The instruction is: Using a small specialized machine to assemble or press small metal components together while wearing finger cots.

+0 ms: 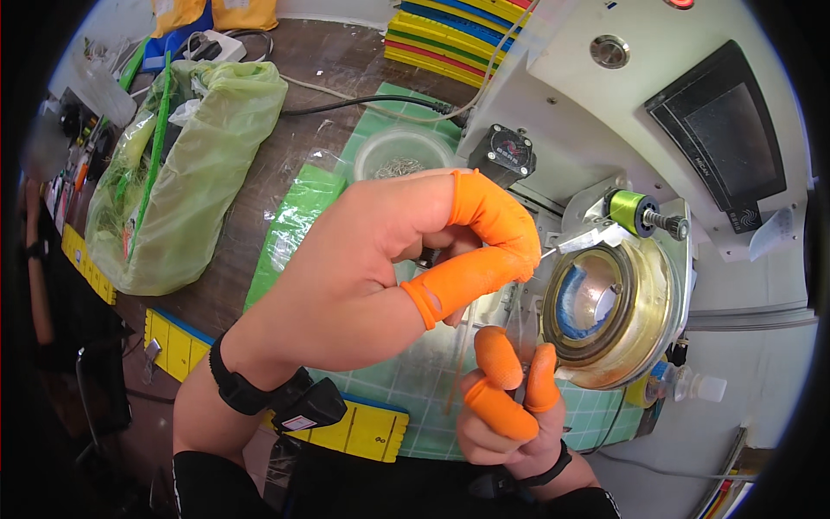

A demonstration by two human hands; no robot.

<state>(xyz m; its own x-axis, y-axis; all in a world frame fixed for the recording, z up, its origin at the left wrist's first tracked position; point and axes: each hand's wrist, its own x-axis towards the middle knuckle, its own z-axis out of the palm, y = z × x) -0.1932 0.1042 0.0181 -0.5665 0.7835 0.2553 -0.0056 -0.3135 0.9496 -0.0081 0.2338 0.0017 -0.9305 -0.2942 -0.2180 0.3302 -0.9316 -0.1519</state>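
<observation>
My left hand (372,268) reaches in from the lower left, orange finger cots on its thumb and index finger. Those two fingertips are pinched together beside a slim pale metal tip (575,243) on the machine; whatever lies between them is too small to make out. Lower and to the right, my right hand (514,419) has orange cots on several fingers, which are drawn together around something thin and mostly hidden. Just beyond both hands sits a round brass-coloured ring part (635,316) with a blue lining. Above it is a bright green roller (624,208).
A white machine housing with a dark screen (722,130) rises at right. Behind my left hand stands a clear round tub (380,147) of small metal pieces. A pale green plastic bag (203,182) lies at left. Yellow strips (367,430) line the table's front edge.
</observation>
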